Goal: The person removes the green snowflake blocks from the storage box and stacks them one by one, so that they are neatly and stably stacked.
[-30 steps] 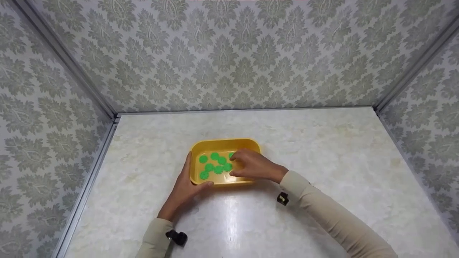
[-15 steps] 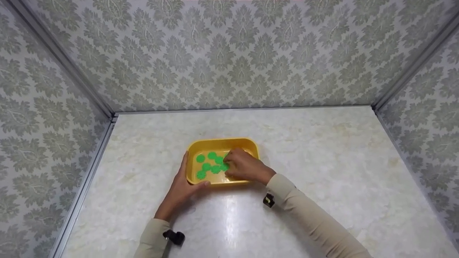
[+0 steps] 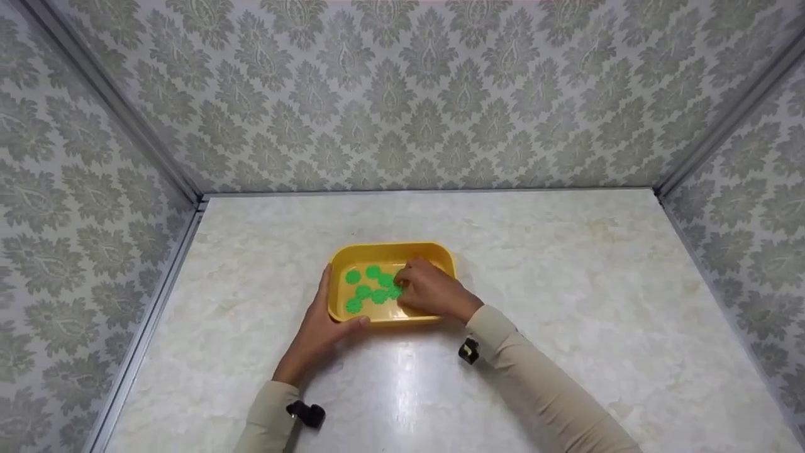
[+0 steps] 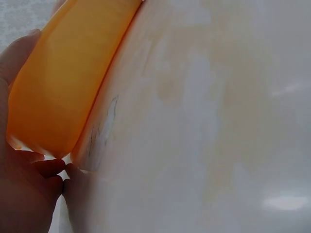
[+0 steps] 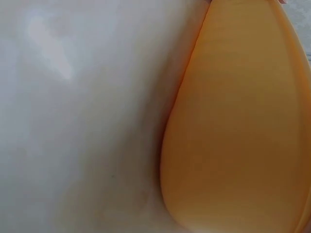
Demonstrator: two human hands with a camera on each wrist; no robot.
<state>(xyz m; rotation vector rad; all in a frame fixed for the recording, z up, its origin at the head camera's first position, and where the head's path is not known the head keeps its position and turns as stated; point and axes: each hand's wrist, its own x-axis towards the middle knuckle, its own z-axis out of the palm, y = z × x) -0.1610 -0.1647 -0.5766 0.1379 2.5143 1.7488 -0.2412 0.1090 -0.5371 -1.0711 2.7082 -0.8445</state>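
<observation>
A shallow yellow plastic tray (image 3: 383, 253) stands on the table, with several small green scalloped discs (image 3: 353, 306) spread over its floor. My left hand (image 3: 319, 327) grips the tray's left end, thumb at the front rim and fingers along the left side. In the left wrist view, the left hand (image 4: 26, 189) holds against the tray's orange-looking wall (image 4: 63, 73). Inside the tray's right half, my right hand (image 3: 434, 289) has curled its fingers and thumb onto a green disc (image 3: 396, 291), which its fingertips partly hide. The right wrist view shows only the tray's outer wall (image 5: 233, 121), no fingers at work.
The pale marbled table (image 3: 597, 302) spreads around the tray. Patterned wall panels (image 3: 427, 107) enclose it at the back and both sides, with a grey metal frame (image 3: 151, 302) along the left edge.
My right hand has shifted slightly left, and its thumb and fingers have closed in on a green disc. My left hand keeps its grip on the tray.
</observation>
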